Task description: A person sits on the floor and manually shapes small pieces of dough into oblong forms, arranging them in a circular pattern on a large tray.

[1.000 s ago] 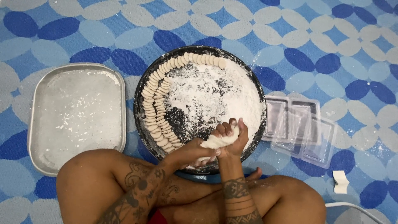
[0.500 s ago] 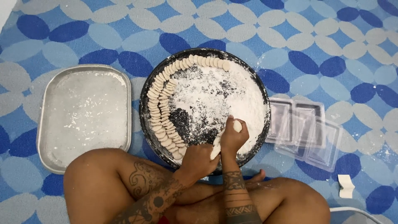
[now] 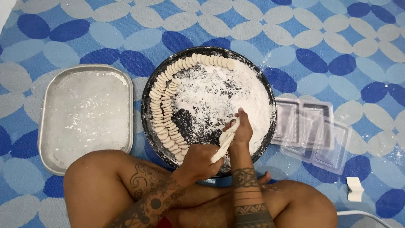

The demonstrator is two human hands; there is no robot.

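Blue patterned floor mat point(image 3: 337, 33) carries a round dark tray point(image 3: 211, 52) of flour. Over its near edge, left hand point(image 3: 199, 162) and right hand point(image 3: 242, 131) both grip a dough rope point(image 3: 225, 142) stretched between them.

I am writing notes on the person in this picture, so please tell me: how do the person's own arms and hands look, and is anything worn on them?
Both arms are bare, with no sleeves. The left forearm carries dark tattoos of curling, ornamental shapes. The right forearm carries dark patterned bands running around it. No gloves, rings, watch or bracelets are visible on the left hand or the right hand.
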